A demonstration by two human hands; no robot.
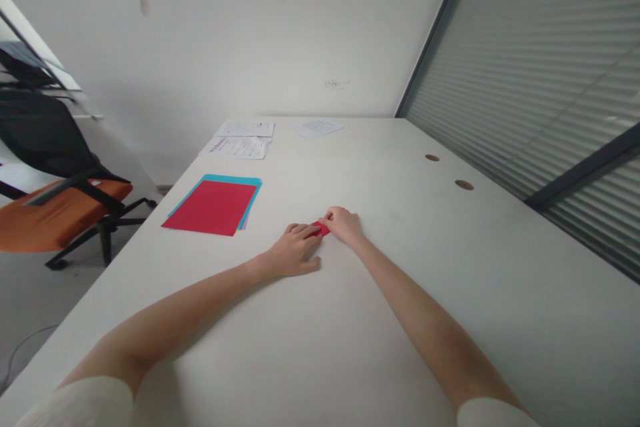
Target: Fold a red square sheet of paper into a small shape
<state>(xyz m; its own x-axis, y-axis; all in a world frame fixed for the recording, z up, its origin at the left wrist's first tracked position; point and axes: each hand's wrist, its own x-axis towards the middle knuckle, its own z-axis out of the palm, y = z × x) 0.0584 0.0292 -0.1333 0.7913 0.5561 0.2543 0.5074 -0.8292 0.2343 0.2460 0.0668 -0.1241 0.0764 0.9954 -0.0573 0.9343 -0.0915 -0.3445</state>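
Observation:
A small folded piece of red paper lies on the white table, mostly covered by my two hands. My left hand rests palm down on the table with its fingertips pressing on the red piece. My right hand meets it from the right, its fingers curled and pinching the edge of the red piece. Both forearms stretch across the tabletop towards it.
A stack of coloured sheets, red on top of blue, lies to the left. Printed papers and another sheet lie at the far end by the wall. Two cable holes sit near the window blinds. An orange office chair stands left of the table.

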